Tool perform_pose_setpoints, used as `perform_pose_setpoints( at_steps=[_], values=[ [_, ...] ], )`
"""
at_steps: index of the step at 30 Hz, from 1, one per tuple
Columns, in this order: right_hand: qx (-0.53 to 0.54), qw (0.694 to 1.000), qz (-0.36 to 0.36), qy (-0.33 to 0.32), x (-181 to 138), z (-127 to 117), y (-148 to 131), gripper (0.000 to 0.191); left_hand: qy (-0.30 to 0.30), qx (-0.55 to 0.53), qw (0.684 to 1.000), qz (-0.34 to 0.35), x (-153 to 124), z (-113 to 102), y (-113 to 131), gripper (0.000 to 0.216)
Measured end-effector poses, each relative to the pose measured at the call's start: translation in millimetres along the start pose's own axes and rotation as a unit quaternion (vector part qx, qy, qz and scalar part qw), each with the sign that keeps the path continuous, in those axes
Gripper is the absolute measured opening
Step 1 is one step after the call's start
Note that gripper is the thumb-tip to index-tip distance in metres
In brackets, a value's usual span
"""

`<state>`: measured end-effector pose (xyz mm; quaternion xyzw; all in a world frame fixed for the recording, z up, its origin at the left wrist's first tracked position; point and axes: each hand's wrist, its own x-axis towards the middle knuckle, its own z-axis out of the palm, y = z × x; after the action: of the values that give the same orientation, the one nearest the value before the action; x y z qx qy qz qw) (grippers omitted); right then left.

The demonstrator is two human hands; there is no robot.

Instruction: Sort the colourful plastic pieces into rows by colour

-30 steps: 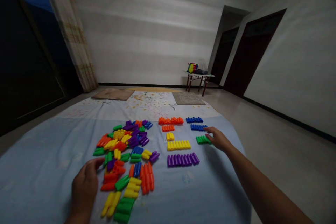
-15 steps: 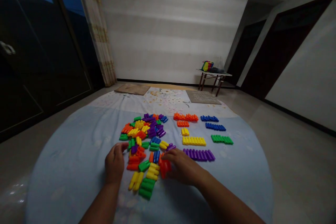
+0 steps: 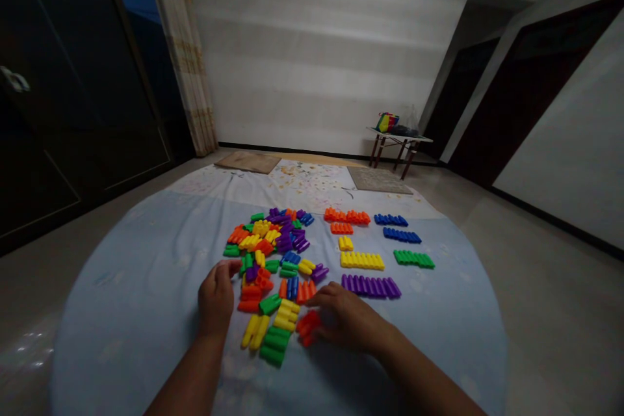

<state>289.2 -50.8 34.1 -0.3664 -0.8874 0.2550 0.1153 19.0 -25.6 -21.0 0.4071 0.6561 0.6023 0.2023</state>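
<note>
My right hand (image 3: 348, 318) is at the near right side of a loose pile, with its fingers closed on a red-orange plastic bullet-shaped block piece (image 3: 309, 327), slightly blurred. Just beyond its fingertips lie an orange piece (image 3: 306, 290) and a blue piece (image 3: 292, 287). My left hand (image 3: 217, 296) rests at the pile's left edge, its fingers partly curled and apart near a green piece (image 3: 247, 264); nothing shows in it. Between the hands are yellow pieces (image 3: 287, 315), a green block (image 3: 275, 345) and a yellow block (image 3: 255, 331).
Rows sorted by colour lie to the right: purple (image 3: 371, 286), yellow (image 3: 362, 260), green (image 3: 414, 259), blue (image 3: 402, 234) and orange (image 3: 347, 216). A mixed heap (image 3: 283, 234) is farther back. The cloth-covered round table (image 3: 131, 312) carries two mats at its far edge.
My right hand has drawn the red-orange piece a little nearer and down, apart from the orange piece now seen beyond it. My left hand stays almost in place; the view has shifted slightly.
</note>
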Motion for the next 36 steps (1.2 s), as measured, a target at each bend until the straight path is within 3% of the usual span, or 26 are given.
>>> perform_pose_setpoints(
  at_steps=[4, 7, 11, 13, 18, 22, 26, 30, 33, 36],
  values=[
    [0.039, 0.993, -0.109, -0.031, -0.1, 2.9, -1.7, 0.033, -0.013, 0.008, 1.0, 0.011, 0.9, -1.5, -1.8, 0.035],
    [0.034, 0.997, -0.066, 0.003, 2.1, 11.3, 0.1, 0.03, -0.011, 0.01, 1.0, 0.007, 1.2, -2.5, -1.9, 0.036],
    [-0.009, 0.999, 0.043, 0.003, 2.0, 15.4, 6.5, 0.056, -0.006, 0.012, 1.0, 0.007, 1.8, -2.6, -2.5, 0.036],
    [-0.014, 0.998, 0.062, -0.02, 0.5, 12.9, 10.2, 0.064, -0.007, 0.014, 1.0, 0.01, 2.3, -2.7, -3.2, 0.035],
    [0.038, 0.998, -0.002, -0.041, -1.7, 7.8, 18.8, 0.048, -0.01, 0.017, 1.0, -0.01, 4.3, -3.2, -5.9, 0.036],
    [0.047, 0.998, 0.008, -0.042, -1.1, 8.3, 20.1, 0.035, -0.017, 0.026, 0.999, -0.025, 6.0, -3.8, -9.1, 0.037],
    [0.079, 0.996, 0.029, -0.038, -2.2, 4.0, 11.7, 0.039, -0.019, 0.025, 0.999, -0.035, 6.6, -5.2, -9.5, 0.038],
    [0.124, 0.991, -0.035, -0.029, -1.1, 3.5, 4.4, 0.035, -0.015, 0.039, 0.999, -0.032, 7.1, -5.8, -6.5, 0.039],
    [0.133, 0.99, -0.033, -0.046, -1.6, 9.5, 8.1, 0.039, -0.013, 0.041, 0.999, -0.026, 7.6, -5.3, -4.8, 0.04],
    [0.152, 0.988, -0.013, -0.013, -3.0, 8.3, 18.5, 0.051, -0.016, 0.04, 0.999, -0.027, 8.7, -4.7, -5.5, 0.041]
  ],
)
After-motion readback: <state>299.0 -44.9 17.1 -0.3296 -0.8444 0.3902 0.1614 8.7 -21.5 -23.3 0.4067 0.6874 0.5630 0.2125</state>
